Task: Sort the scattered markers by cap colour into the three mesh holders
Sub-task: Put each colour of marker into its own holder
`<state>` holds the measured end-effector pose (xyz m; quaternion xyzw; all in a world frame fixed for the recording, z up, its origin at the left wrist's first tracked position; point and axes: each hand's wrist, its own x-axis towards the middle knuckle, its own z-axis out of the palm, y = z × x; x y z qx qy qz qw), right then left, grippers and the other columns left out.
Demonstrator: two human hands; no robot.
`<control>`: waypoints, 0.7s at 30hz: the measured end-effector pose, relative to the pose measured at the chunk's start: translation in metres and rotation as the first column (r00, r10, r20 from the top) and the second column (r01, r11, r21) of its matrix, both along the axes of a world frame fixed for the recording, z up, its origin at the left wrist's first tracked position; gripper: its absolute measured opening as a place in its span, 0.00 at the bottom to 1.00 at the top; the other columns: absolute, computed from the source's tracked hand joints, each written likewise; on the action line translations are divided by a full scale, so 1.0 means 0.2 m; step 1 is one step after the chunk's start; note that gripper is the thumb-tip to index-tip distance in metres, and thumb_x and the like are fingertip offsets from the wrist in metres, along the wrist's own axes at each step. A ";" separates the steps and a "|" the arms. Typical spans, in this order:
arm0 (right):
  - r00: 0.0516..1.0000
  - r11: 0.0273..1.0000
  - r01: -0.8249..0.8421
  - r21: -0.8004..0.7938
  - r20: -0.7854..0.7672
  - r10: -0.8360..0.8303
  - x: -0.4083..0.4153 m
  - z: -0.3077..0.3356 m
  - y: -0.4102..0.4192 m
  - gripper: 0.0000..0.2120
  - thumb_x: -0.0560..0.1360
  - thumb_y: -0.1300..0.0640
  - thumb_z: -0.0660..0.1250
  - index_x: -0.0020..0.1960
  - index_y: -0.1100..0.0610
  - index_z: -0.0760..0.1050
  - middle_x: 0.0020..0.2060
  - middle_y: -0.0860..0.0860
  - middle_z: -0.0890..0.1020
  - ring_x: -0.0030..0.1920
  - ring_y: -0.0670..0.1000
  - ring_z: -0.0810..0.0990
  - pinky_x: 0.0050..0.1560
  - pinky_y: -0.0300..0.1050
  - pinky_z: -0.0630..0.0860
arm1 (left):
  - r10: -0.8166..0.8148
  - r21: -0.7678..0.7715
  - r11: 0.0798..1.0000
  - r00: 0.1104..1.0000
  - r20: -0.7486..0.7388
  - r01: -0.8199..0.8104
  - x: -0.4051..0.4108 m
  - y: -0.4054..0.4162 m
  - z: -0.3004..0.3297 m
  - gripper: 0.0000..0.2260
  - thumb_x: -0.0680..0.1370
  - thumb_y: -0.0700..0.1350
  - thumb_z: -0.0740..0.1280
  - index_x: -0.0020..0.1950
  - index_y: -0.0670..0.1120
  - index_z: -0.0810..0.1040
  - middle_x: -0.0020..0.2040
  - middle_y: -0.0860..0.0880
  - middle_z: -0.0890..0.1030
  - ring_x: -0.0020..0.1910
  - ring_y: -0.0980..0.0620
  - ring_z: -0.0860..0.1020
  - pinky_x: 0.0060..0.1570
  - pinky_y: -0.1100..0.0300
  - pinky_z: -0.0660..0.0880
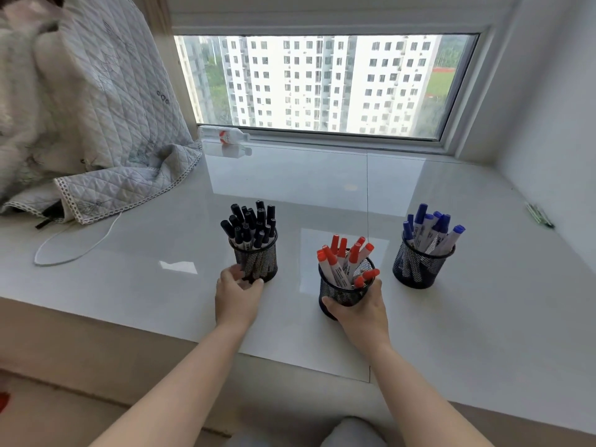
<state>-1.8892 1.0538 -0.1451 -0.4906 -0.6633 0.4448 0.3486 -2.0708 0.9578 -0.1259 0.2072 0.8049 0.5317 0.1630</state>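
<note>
All the markers in view already stand upright in the three mesh holders on the white counter (pixel 322 195), so judging by how things lie the sorting itself looks done and what remains is a matter of placing the holders. The right hand (pixel 361 309) is wrapped round the near side of the middle holder (pixel 342 288), the one with the red-capped markers (pixel 346 258), thumb on its left wall and fingers curled round the right. The left hand (pixel 237 290) sits at the base of the left holder (pixel 258 261), packed with the black-capped markers (pixel 251 222); its fingers curl against the mesh low down, touching it, though a full grip cannot be made out from here. The third holder (pixel 422 262), with the blue-capped markers (pixel 430 225), stands untouched to the right of the red one and a little farther back, well nearer the right hand than the left. The red holder sits closest to the counter's front edge, out of line with the other two (the black and blue ones stand at roughly the same depth), so any tidying push would probably run straight away from the person. The markers lean outward at the rims, so a tilt could spill them. No loose markers show on the counter.
</note>
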 end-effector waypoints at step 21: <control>0.994 0.979 -0.086 0.185 0.079 0.073 0.21 -0.01 -0.11 0.39 0.61 0.40 0.74 0.66 0.49 0.62 0.55 0.42 0.69 0.57 0.43 0.69 0.54 0.38 0.67 | -0.431 0.034 0.898 0.891 -0.140 0.439 0.36 -0.02 0.17 0.08 0.75 0.47 0.67 0.51 0.57 0.72 0.46 0.57 0.79 0.43 0.65 0.77 0.34 0.75 0.70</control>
